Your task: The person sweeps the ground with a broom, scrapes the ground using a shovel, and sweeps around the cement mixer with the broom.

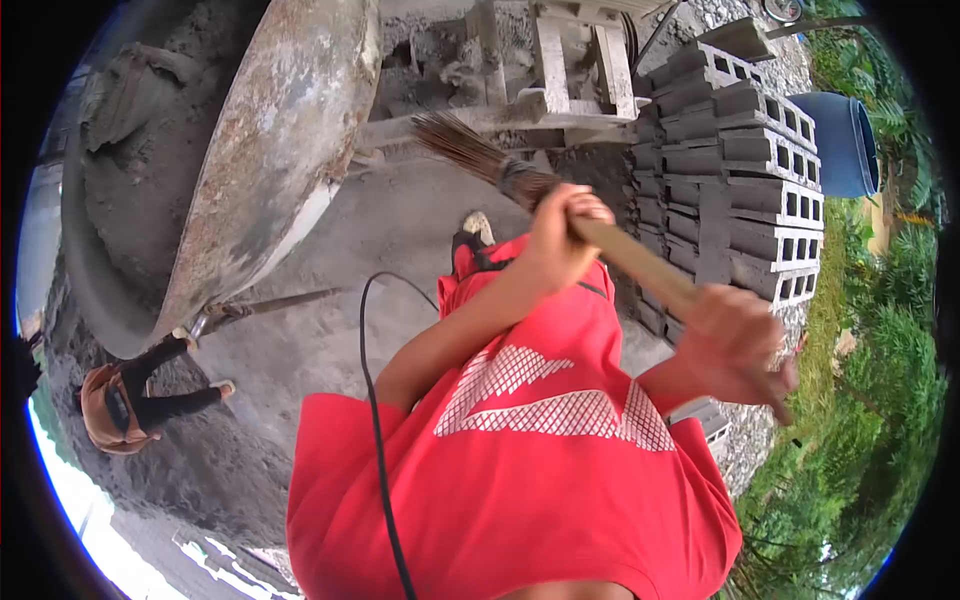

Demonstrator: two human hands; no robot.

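Observation:
My left hand [565, 238] is wrapped round the wooden handle of a broom [640, 258], close to the dark binding. Lower on the handle, nearer its free end, my right hand [730, 345] is closed round it, slightly blurred. The broom slants across the front of my red shirt [540, 480]. Its thin brown bristles point up and left, in front of a wooden frame [555, 70] crusted with cement. The bristle tips appear near the frame's lower beam; contact with it cannot be made out.
A large rusty metal drum or trough [275, 130] stands at the left. Another person [120, 405] is beyond it, at the lower left. Stacked hollow concrete blocks [765, 170] and a blue barrel [835, 145] are on the right. A black cable [365, 350] hangs before my shirt.

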